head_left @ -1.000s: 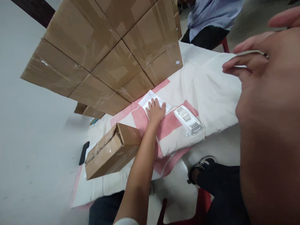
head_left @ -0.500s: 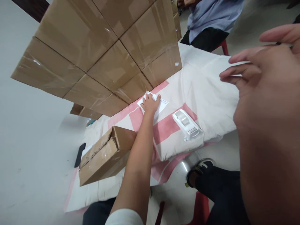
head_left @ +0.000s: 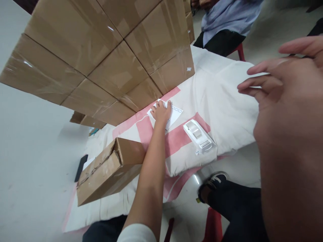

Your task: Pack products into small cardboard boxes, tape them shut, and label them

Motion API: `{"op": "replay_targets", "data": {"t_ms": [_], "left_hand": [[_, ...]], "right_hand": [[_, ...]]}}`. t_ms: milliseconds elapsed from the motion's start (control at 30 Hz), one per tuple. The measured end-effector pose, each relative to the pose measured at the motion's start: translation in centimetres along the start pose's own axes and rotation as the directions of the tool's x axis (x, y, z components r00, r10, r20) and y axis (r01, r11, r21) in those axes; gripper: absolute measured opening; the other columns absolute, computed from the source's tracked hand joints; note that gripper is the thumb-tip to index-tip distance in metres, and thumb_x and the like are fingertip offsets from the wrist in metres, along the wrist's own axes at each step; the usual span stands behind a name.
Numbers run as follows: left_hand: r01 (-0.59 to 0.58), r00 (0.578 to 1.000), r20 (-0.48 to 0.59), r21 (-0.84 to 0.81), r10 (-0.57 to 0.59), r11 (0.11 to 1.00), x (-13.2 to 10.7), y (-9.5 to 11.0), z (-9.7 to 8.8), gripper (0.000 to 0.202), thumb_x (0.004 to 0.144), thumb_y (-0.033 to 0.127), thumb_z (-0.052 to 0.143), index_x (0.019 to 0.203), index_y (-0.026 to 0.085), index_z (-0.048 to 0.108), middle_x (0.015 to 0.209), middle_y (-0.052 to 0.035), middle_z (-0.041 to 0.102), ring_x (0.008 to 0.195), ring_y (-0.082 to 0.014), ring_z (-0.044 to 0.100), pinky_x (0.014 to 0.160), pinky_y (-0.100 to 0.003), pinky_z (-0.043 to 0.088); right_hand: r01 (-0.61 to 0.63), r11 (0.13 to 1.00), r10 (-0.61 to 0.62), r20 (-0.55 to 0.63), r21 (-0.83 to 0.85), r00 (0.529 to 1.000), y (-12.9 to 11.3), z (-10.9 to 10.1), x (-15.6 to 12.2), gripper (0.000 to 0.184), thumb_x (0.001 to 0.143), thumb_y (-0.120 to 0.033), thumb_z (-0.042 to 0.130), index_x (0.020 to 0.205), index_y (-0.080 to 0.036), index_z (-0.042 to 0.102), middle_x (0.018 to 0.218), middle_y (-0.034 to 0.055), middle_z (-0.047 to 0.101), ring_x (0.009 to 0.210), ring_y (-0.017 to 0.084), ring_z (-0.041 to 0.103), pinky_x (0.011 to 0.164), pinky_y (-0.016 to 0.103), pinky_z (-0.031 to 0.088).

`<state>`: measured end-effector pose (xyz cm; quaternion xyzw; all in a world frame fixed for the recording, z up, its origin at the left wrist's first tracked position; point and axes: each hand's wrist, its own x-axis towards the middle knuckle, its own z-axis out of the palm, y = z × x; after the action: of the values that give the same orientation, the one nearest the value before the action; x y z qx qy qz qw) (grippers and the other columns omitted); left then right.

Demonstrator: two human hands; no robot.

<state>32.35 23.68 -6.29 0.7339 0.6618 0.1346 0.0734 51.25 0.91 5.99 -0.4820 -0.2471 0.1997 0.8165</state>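
Observation:
My left hand (head_left: 162, 111) lies on a white envelope (head_left: 176, 116) with rows of small printed boxes, its fingers spread and pressing it flat on the cloth. The palm hides the envelope's middle. Close to the camera on the right, my right hand (head_left: 292, 77) is raised in the air, fingers slightly bent and apart, with nothing visible in it. A white tape dispenser (head_left: 199, 136) rests on the cloth to the right of the envelope, nearer to me.
Stacked cardboard boxes (head_left: 118, 67) stand behind the envelope. A single taped carton (head_left: 111, 171) sits left of my forearm on the cloth-covered table (head_left: 224, 97). A black object (head_left: 81, 168) is by the wall. Another person (head_left: 229, 20) sits at the far side.
The view has shifted slightly, so the boxes and dispenser appear a little further left. My left hand stays on the envelope; my right hand stays raised.

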Motion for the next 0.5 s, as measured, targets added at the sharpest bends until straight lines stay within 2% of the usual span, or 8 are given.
{"op": "replay_targets", "data": {"t_ms": [100, 200, 267, 367, 433, 500], "left_hand": [[0.023, 0.999, -0.024, -0.038, -0.024, 0.999, 0.3, 0.0, 0.6, 0.061, 0.096, 0.066, 0.035, 0.136, 0.025, 0.057, 0.165, -0.0088, 0.038, 0.149, -0.0421, 0.030, 0.121, -0.060, 0.021], [0.021, 0.999, -0.044, -0.081, -0.025, 0.996, 0.4, 0.0, 0.6, 0.058, 0.096, 0.064, 0.040, 0.134, 0.024, 0.059, 0.166, -0.0117, 0.037, 0.151, -0.0399, 0.031, 0.122, -0.060, 0.020], [0.008, 0.997, -0.076, -0.124, -0.018, 0.992, 0.2, 0.0, 0.0, 0.056, 0.097, 0.061, 0.040, 0.134, 0.023, 0.060, 0.168, -0.0141, 0.030, 0.151, -0.0376, 0.035, 0.123, -0.058, 0.021], [-0.010, 0.982, -0.188, -0.197, -0.028, 0.980, -1.0, 0.4, -2.0, 0.056, 0.103, 0.053, 0.030, 0.142, 0.018, 0.052, 0.171, -0.0160, 0.018, 0.151, -0.0322, 0.037, 0.124, -0.051, 0.023], [-0.074, 0.960, -0.279, -0.272, -0.005, 0.960, -2.4, 0.9, -3.4, 0.055, 0.105, 0.047, 0.024, 0.145, 0.016, 0.047, 0.170, -0.0142, 0.023, 0.155, -0.0255, 0.031, 0.126, -0.042, 0.024], [-0.234, 0.954, -0.277, -0.437, 0.118, 0.869, -4.2, 1.4, -4.1, 0.053, 0.106, 0.045, 0.025, 0.146, 0.017, 0.045, 0.165, -0.0120, 0.036, 0.155, -0.0207, 0.030, 0.126, -0.034, 0.025]], "right_hand": [[0.074, 0.994, -0.082, -0.090, -0.086, 0.993, 0.1, 0.4, 0.0, 0.019, 0.076, -0.012, 0.056, 0.082, -0.029, 0.059, 0.080, -0.0001, 0.066, 0.068, 0.021, 0.066, 0.068, 0.042, 0.053], [0.073, 0.991, -0.084, -0.095, -0.116, 0.992, 0.0, 0.9, -0.1, 0.019, 0.076, -0.011, 0.055, 0.084, -0.028, 0.058, 0.082, 0.0022, 0.068, 0.069, 0.023, 0.068, 0.064, 0.041, 0.053], [0.087, 0.991, -0.096, -0.087, -0.103, 0.992, -0.4, 1.3, -0.4, 0.020, 0.074, -0.011, 0.053, 0.086, -0.027, 0.058, 0.082, 0.0020, 0.067, 0.066, 0.022, 0.067, 0.063, 0.040, 0.053], [0.088, 0.995, -0.090, -0.074, -0.041, 0.993, -1.6, 2.1, -1.0, 0.021, 0.071, -0.012, 0.056, 0.088, -0.025, 0.058, 0.078, 0.0004, 0.065, 0.060, 0.019, 0.062, 0.064, 0.039, 0.052], [0.085, 0.996, -0.086, -0.067, -0.015, 0.994, -2.6, 2.6, -1.6, 0.020, 0.071, -0.015, 0.057, 0.089, -0.024, 0.057, 0.077, -0.0009, 0.064, 0.059, 0.017, 0.061, 0.065, 0.037, 0.051], [0.067, 0.997, -0.069, -0.051, -0.033, 0.996, -3.5, 2.9, -2.3, 0.022, 0.071, -0.017, 0.058, 0.091, -0.024, 0.056, 0.078, -0.0019, 0.064, 0.062, 0.016, 0.062, 0.065, 0.035, 0.050]]}}
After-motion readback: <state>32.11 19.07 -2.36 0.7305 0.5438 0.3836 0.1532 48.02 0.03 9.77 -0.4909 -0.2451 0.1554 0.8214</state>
